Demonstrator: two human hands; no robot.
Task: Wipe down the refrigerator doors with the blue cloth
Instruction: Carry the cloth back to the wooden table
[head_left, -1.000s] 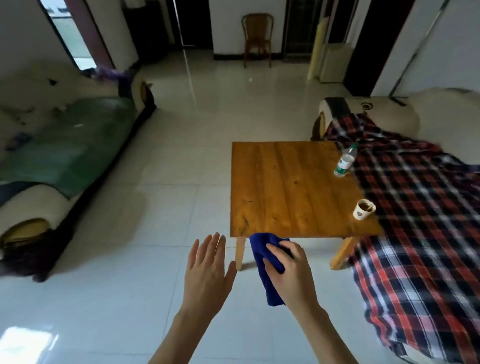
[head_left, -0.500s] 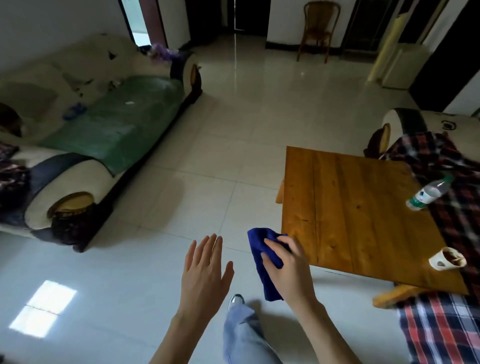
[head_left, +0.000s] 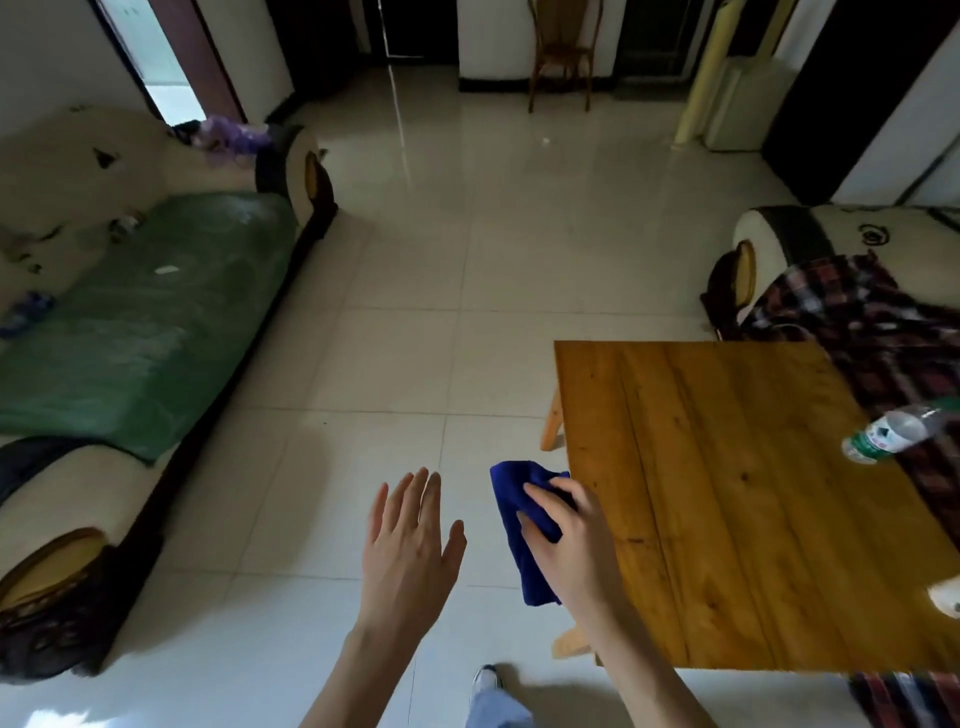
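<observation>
Now, right hand (head_left: 571, 540) grips the cloth (head_left: 531, 574) at the table's (head_left: 727, 493) nine o'clock edge. The left hand (head_left: 410, 545), nine o'clock of it, is spread flat, holding nothing.

A bottle (head_left: 891, 434) sat at the tabletop's (head_left: 727, 493) right edge, a cup (head_left: 948, 597) nearer its front right corner; a green-covered sofa (head_left: 145, 322) stood well apart, a wooden chair (head_left: 563, 52) by the far wall

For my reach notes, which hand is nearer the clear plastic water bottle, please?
Right. The right hand, gripping the blue cloth, is left of the clear plastic water bottle; the left hand lies farther left.
</observation>
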